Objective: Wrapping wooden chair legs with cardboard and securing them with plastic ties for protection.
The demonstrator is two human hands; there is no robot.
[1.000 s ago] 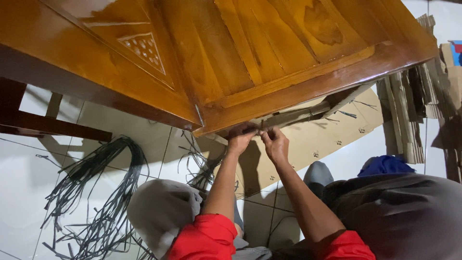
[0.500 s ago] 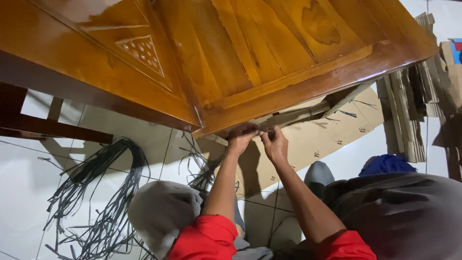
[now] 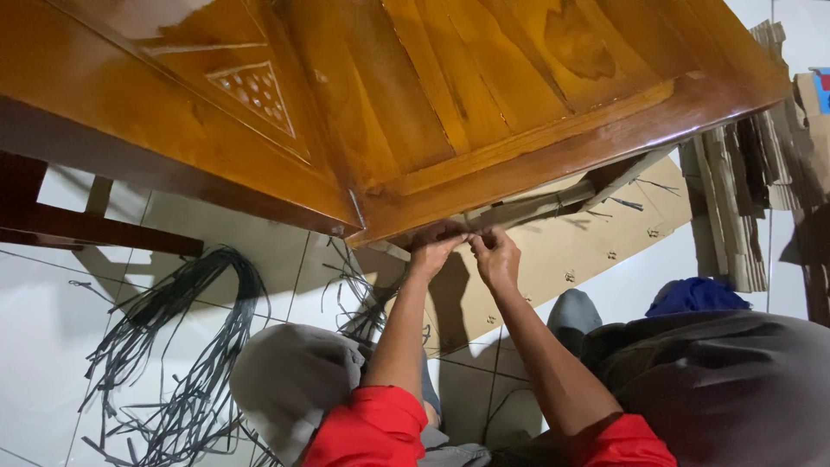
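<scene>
Here your left hand (image 3: 432, 253) and right hand (image 3: 496, 257) meet just under the lower edge of the varnished wooden door (image 3: 450, 104), both pinched on a thin strap (image 3: 471, 232) that runs up against that edge; whether it is one piece or two ends, you cannot tell. The strap looks light, flat and fairly stiff, likely slick, so grip it close to the fingertips, near the door's edge. Flat cardboard (image 3: 553, 251) lies beneath your hands. The door itself appears heavy, rigid and glossy. Loose dark straps (image 3: 173, 337) sprawl on the tiled floor (image 3: 43, 329) at your left.
</scene>
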